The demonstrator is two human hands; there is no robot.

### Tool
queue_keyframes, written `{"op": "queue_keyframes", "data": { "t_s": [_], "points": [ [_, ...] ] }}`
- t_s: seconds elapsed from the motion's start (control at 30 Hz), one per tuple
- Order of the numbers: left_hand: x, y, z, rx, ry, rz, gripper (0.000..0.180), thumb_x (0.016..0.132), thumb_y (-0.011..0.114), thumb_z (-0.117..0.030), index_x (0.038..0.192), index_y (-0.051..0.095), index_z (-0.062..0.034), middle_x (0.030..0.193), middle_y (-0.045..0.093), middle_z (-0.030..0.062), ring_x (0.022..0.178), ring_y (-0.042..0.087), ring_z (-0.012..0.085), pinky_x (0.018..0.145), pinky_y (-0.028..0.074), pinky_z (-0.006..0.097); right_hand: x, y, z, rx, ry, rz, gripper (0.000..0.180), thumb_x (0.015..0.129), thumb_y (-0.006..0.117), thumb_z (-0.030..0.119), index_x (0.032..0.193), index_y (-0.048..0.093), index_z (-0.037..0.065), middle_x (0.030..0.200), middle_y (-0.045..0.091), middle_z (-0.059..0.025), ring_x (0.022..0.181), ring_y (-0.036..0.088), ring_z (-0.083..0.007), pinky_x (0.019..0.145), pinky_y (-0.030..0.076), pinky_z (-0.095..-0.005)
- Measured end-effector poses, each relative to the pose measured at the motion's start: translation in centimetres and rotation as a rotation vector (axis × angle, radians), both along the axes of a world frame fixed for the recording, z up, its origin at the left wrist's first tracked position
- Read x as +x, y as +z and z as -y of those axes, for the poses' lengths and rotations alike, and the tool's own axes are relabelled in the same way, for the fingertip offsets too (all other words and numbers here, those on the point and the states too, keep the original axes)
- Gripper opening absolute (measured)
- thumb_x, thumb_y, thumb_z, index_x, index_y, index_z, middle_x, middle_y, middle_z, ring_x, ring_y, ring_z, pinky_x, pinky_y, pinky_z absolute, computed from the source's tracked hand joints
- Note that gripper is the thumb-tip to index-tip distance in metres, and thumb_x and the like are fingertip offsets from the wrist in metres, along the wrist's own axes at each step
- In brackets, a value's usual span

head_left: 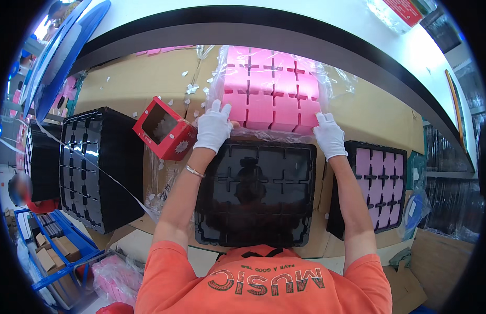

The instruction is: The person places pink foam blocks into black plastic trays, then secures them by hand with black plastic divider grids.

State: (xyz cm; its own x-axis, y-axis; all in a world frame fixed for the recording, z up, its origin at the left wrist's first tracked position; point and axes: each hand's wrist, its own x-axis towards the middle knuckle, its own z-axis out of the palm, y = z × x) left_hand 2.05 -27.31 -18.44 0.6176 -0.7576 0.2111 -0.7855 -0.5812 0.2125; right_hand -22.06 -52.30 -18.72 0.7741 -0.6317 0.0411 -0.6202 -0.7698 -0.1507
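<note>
A slab of pink foam blocks (260, 109), scored with cross-shaped slots, lies ahead of me in a clear plastic bag (329, 86). My left hand (213, 130), in a white glove with a bare fingertip showing, is closed on its near left corner. At the near right corner, my right hand (330, 137), also white-gloved, grips the foam with the fingertips. Under my forearms, between me and the foam, sits a shiny black plastic tray (256, 206) with moulded cross-shaped ridges. Its surface reflects the surroundings.
A red box (167, 131) with a window stands left of my left hand, near white scraps (191, 89) on the cardboard (133, 78). Stacked black trays (104, 167) rise at left. Right of my forearm is a black tray with pink foam (379, 183). A shelf edge (253, 21) crosses above.
</note>
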Motion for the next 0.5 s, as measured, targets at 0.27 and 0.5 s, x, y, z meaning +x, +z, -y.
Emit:
{"op": "queue_keyframes", "data": {
  "t_s": [0.27,0.5],
  "points": [
    [1.7,-1.0,-0.3,0.062,-0.161,0.087,0.022,0.081,0.064,-0.023,0.102,0.067,-0.0149,0.107,0.059,0.0101,0.088,0.065,0.0290,0.069,0.052,0.041,-0.1,1.1,1.1,-0.008,0.105,0.156,0.019,0.087,0.061,0.021,0.103,0.064,0.014,0.099,0.060,-0.0087,0.082,0.066,-0.0333,0.069,0.053,-0.0451],
    [1.8,-0.9,0.6,0.098,-0.114,0.133,0.013,0.077,0.062,-0.016,0.090,0.066,-0.0144,0.103,0.061,0.0063,0.079,0.066,0.0288,0.063,0.054,0.043,1.3,2.2,1.7,-0.039,0.082,0.109,0.018,0.089,0.059,0.021,0.103,0.064,0.011,0.102,0.060,-0.0087,0.086,0.065,-0.0322,0.073,0.052,-0.0430]
  ]
}}
